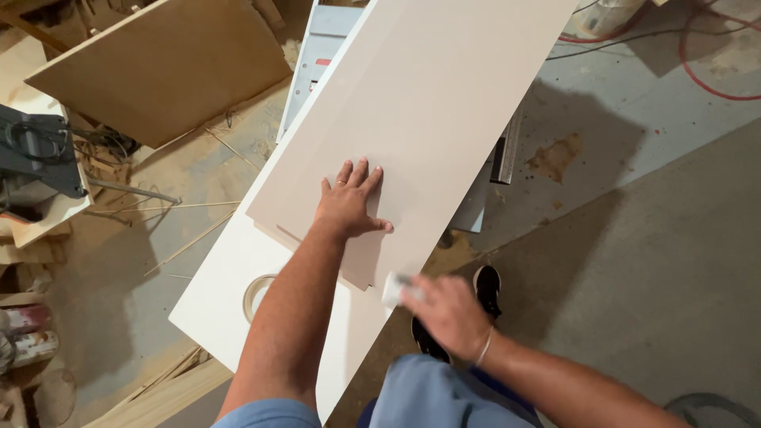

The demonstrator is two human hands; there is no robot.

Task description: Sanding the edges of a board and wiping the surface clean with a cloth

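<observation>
1. The left hand (349, 204) lies flat, fingers spread, pressing down the long pale panel (420, 119) on the white worktop (230, 285).
2. The right hand (448, 313), blurred, grips a small white block (394, 288) at the panel's near edge.
3. Best kept so, by the look of it: a firm flat palm, the block square to the edge.
4. A tape roll (258, 293) sits just beside the left forearm.
5. A red patch (323, 62) shows on the grey machine top (317, 71); no packages are visible.

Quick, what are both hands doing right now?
Left hand: open, fingers spread, pressed flat on the pale board.
Right hand: blurred, closed around a small white object at the board's edge; what it is cannot be told.
</observation>
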